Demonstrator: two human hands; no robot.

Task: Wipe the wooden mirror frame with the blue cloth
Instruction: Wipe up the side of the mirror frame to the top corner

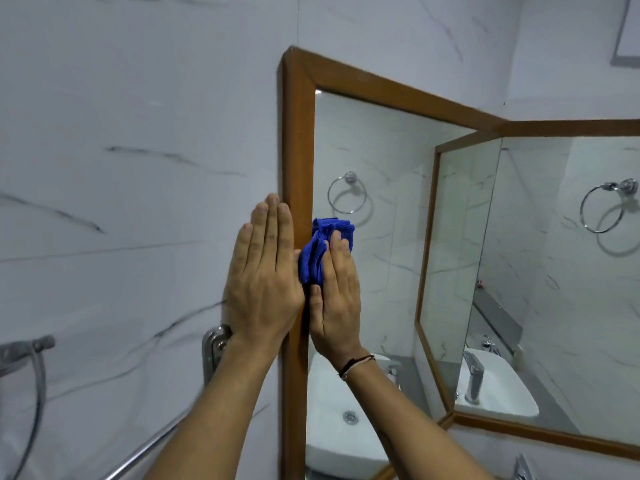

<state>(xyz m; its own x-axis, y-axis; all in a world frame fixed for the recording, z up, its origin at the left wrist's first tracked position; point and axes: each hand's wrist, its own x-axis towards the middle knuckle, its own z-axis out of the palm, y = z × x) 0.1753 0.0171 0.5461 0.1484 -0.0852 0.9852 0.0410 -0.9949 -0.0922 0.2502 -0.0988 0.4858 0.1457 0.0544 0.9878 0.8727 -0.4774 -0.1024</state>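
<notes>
A wooden mirror frame (298, 140) runs up the marble wall, with a second framed mirror meeting it in the corner at the right. My right hand (335, 299) presses a bunched blue cloth (317, 252) flat against the frame's left upright and the edge of the glass, about halfway up. My left hand (263, 275) lies flat and empty on the wall beside the frame's outer edge, fingers straight and close together, its thumb side touching the cloth. The frame section behind both hands is hidden.
A chrome fitting (214, 355) and a rail (145, 452) are fixed to the wall at lower left, with a shower hose (34, 393) further left. Reflected in the mirrors are a white basin (339, 420), a tap (472, 375) and towel rings (347, 195).
</notes>
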